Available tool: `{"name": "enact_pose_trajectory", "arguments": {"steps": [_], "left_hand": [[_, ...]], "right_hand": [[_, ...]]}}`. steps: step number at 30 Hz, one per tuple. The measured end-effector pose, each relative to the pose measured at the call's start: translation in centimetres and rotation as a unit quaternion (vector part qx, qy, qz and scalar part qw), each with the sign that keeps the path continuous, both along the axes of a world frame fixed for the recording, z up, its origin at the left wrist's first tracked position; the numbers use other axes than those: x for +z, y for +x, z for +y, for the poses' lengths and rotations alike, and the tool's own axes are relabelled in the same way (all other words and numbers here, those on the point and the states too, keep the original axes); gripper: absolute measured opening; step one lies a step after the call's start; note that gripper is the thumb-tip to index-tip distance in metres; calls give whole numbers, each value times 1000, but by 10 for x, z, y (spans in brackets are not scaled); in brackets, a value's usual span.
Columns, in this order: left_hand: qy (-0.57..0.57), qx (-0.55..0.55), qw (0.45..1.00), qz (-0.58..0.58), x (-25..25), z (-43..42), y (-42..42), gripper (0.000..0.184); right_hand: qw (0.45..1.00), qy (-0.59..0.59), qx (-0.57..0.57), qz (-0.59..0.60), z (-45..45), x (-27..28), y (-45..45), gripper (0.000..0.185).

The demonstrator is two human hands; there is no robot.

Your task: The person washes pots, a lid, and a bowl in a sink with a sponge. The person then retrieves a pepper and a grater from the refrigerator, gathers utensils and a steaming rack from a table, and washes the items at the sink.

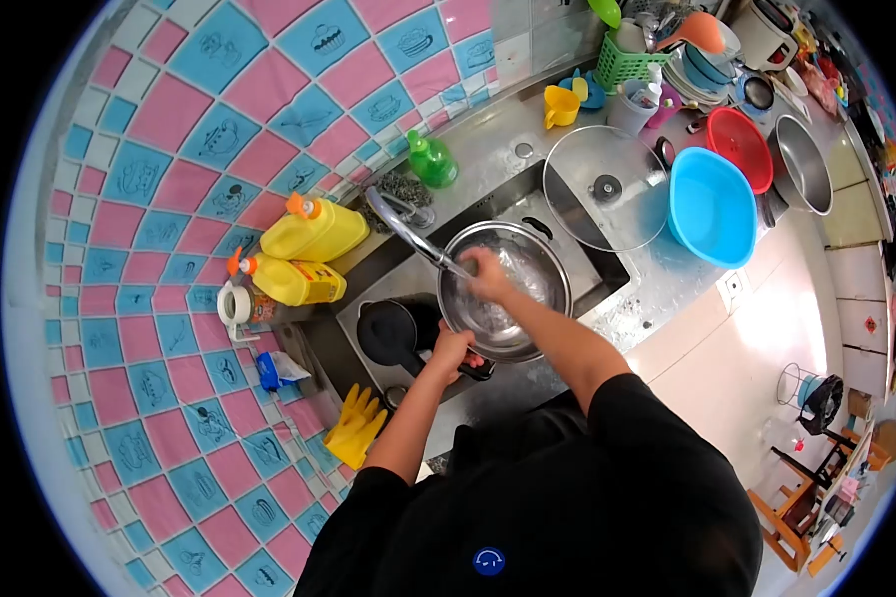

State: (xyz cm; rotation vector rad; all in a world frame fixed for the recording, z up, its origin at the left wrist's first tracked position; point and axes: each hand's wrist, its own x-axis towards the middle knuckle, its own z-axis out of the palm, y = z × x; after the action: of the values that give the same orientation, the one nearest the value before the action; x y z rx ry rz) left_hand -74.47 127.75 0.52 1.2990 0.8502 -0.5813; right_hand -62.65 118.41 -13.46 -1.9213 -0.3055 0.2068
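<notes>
A shiny steel pan (528, 333) with a black handle is held over the sink (607, 274), under the chrome faucet (405, 227). Its inside looks wet. My left hand (452, 354) is closed around the near side of the pan, where the handle joins the rim. Over the pan's upper left part, close beneath the faucet's spout, is my right hand (485, 276); its fingers are bent and blurred, and whether they hold anything cannot be made out. A dark pan (386, 331) lies in the sink's left part, beside my left hand.
Yellow bottles (314, 234) and a green soap bottle (432, 161) stand behind the sink. Yellow gloves (354, 428) hang at its left end. A glass lid (607, 214) overlaps the sink's right edge, beside a blue basin (712, 207) and a red basin (739, 149).
</notes>
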Motion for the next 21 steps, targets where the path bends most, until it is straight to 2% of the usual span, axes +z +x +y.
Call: {"name": "enact_pose_trajectory", "arguments": {"steps": [2, 4, 8, 10, 11, 12, 13, 14, 16, 19, 21], "left_hand": [[1, 16, 1000, 0, -12, -3, 3, 46], [15, 43, 999, 1, -9, -6, 10, 47], [42, 77, 995, -44, -21, 2, 18, 57], [75, 72, 990, -92, 5, -4, 24, 63], [90, 50, 989, -105, 10, -5, 26, 78], [120, 29, 987, -99, 11, -7, 28, 80], [150, 9, 984, -92, 12, -11, 29, 82], [180, -12, 980, -87, 14, -15, 31, 85], [221, -60, 971, -67, 26, -26, 35, 86], [266, -106, 958, -20, 38, -39, 43, 85], [313, -131, 940, -33, 33, -38, 43, 86]], "right_hand": [[992, 100, -4, 78, 22, 14, -19, 36], [930, 243, 23, 275, 22, 44, -40, 29], [884, 161, 102, 427, -14, 54, -46, 31], [847, 116, 144, 498, -41, 54, -45, 34], [895, 33, 246, 371, -54, 24, -42, 33], [911, -52, 339, 230, -67, -7, -38, 32], [914, -195, 332, 129, -82, 3, -36, 30], [889, -331, 315, 24, -95, 15, -32, 29], [860, -429, 260, -97, -108, 0, -15, 31], [790, -533, 219, -208, -106, -2, 24, 35], [783, -528, 167, -284, -100, 7, 40, 39]]}}
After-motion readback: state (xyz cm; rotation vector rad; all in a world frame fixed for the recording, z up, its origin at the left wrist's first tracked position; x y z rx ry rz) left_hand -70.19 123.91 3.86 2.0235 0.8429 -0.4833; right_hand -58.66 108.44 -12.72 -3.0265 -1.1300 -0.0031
